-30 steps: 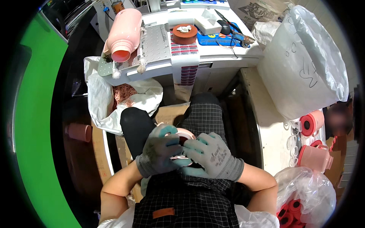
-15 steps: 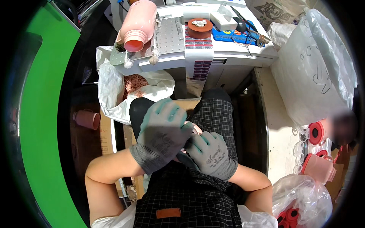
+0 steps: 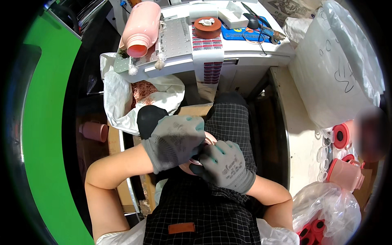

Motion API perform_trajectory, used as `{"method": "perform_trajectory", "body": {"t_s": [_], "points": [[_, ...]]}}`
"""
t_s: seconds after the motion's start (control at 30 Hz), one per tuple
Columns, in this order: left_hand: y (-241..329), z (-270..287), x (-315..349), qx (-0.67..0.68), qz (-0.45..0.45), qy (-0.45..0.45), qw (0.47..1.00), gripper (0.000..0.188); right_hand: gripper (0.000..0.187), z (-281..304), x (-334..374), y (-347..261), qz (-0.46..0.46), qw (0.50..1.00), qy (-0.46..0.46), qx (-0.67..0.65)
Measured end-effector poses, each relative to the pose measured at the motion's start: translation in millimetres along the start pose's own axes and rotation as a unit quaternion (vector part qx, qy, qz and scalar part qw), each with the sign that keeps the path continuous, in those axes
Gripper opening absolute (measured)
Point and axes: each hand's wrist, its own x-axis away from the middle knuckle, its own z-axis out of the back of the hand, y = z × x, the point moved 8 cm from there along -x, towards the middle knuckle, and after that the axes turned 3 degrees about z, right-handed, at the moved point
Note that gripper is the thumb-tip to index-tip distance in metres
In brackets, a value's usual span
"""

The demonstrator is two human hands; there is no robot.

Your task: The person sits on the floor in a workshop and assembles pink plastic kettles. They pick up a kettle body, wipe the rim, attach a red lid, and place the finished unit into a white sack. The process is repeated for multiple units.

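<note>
Behind the knees stands a white table [image 3: 261,59], with a pink jug [image 3: 143,24] lying on it and a brown tape roll [image 3: 208,32] near the label strip [image 3: 211,73]. To the right is a bench [image 3: 300,151] with clear rings [image 3: 322,163].

On the lap, under the two gloved hands, is a pink cup [image 3: 186,168]; its rim shows in the gap between them. The left hand [image 3: 178,136] is bent over the top of the cup, with its back turned up and its fingers curled inward. The right hand [image 3: 226,166] comes from the other side, also curled, with its fingers at the mouth of the cup. The fingertips are mostly hidden, so I cannot tell whether either hand pinches something, or what it would be.

For such close work at a rim, I think the cup should sit firmly against the thighs, so that it does not turn. Pressure had better come evenly from both sides, because a push from one side only could tilt it. Gloves may reduce the feeling in the fingers; therefore slow, small movements seem wise. It would also help to open the left hand a little, so that the eyes can check the edge.
</note>
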Motion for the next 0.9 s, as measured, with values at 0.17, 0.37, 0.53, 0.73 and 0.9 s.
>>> {"method": "perform_trajectory", "body": {"t_s": [0.17,0.37,0.53,0.73,0.9], "points": [[5.8,5.2,-1.5,-0.053,0.005,0.045,0.998,0.032,0.03,-2.9,2.5,-2.8,-0.038,0.999,-0.035,-0.004],[-56.3,-31.4,-7.5,0.306,0.115,0.195,0.924,0.034,0.025,41.6,32.8,37.5,-0.112,0.99,0.038,-0.07],[-221.7,-150.2,19.4,0.425,0.438,0.232,0.757,0.055,0.036,147.7,159.4,119.0,-0.367,0.847,0.384,-0.034],[-327.8,-209.6,-80.8,0.174,0.493,0.229,0.821,0.084,0.068,117.6,186.6,129.4,-0.415,0.721,0.412,-0.371],[-300.0,-242.4,-95.5,0.241,0.453,0.213,0.831,0.034,0.074,106.6,227.3,124.3,-0.455,0.745,0.407,-0.268]]}}
